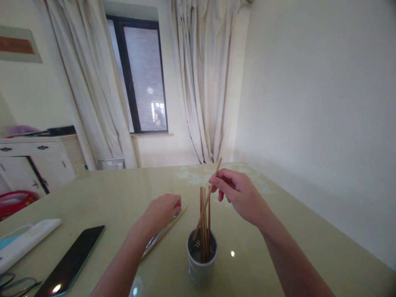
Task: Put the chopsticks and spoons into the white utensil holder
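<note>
My right hand (235, 189) pinches a wooden chopstick (219, 166) near its upper end. That chopstick slants down to the left, its lower tip inside the mouth of a grey cup-shaped holder (201, 274). Several other chopsticks (202, 243) stand nearly upright in the holder. Left of it, my left hand (165, 208) rests low over the table with its fingers curled under. Whatever those fingers hold, if anything, is hidden. Beside and partly beneath this hand lie another chopstick (167, 231) and a shiny, silvery thing (151, 243), mostly covered by my forearm.
The glossy, pale green table (297, 231) runs along the white wall on the right. A black tablet-like slab (76, 255), a white box-like object (31, 243) and dark cables (18, 284) lie at the left. Behind are a cabinet (46, 159) and curtains (204, 82).
</note>
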Demonstrator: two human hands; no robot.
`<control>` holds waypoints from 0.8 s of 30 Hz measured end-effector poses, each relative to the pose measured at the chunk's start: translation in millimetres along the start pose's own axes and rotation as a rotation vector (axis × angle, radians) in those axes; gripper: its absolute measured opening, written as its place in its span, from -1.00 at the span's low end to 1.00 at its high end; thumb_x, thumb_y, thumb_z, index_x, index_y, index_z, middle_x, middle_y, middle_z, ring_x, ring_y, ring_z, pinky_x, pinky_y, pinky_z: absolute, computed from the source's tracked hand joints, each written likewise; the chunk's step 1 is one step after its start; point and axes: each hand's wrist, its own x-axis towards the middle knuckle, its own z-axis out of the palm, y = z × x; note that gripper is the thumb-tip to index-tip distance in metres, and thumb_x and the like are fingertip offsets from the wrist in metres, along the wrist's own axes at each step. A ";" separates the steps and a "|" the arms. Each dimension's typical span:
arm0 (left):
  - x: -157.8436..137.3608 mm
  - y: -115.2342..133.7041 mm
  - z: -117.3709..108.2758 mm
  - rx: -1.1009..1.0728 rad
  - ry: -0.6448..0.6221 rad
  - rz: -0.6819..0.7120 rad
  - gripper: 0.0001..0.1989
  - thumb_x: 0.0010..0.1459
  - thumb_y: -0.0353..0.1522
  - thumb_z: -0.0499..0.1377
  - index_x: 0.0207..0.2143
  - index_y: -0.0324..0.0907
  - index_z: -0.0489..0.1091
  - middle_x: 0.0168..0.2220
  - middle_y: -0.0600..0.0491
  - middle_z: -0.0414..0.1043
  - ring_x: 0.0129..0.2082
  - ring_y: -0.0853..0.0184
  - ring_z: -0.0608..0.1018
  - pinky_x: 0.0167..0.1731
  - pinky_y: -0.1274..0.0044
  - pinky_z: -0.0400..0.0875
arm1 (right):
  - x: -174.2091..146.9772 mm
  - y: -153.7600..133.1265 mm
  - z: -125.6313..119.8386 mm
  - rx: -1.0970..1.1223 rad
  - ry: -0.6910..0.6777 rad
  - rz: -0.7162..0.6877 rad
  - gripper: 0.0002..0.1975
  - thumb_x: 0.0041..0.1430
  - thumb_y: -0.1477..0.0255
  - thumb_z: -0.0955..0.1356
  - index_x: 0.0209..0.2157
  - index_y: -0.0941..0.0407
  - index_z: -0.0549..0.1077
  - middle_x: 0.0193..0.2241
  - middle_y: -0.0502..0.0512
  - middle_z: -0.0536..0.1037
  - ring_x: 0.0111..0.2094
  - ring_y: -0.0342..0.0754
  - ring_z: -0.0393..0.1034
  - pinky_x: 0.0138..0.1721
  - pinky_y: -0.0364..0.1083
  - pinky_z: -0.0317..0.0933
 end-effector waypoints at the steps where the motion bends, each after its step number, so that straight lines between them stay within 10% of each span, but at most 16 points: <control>1: 2.8 -4.8 8.0 0.068 -0.073 -0.045 -0.83 0.28 -0.36 0.14 -0.23 -0.13 0.55 -0.15 -0.07 0.65 -0.13 0.16 0.63 -0.18 0.45 0.37 | -0.3 1.1 2.7 -0.034 -0.051 0.013 -0.76 0.40 0.32 0.35 -0.35 0.13 0.52 -0.44 0.02 0.61 -0.50 -0.15 0.46 -0.44 -0.18 0.27; 11: 8.9 -18.0 36.3 0.170 -0.249 -0.157 -0.79 0.17 -0.42 0.18 -0.17 -0.17 0.57 -0.05 -0.20 0.64 -0.06 0.04 0.67 -0.17 0.40 0.44 | 0.2 12.4 30.7 -0.221 -0.320 0.121 -0.66 0.44 0.46 0.28 -0.45 0.13 0.51 -0.48 0.03 0.65 -0.55 -0.13 0.48 -0.42 -0.16 0.26; 24: 12.8 -20.5 49.8 0.142 -0.241 -0.146 -0.79 0.12 -0.43 0.20 -0.19 -0.15 0.57 -0.10 -0.19 0.65 -0.10 0.03 0.68 -0.21 0.40 0.44 | 1.2 16.2 43.8 -0.547 -0.197 0.203 -0.82 0.31 0.36 0.46 -0.40 0.08 0.60 -0.48 0.04 0.66 -0.51 -0.08 0.48 -0.42 -0.13 0.16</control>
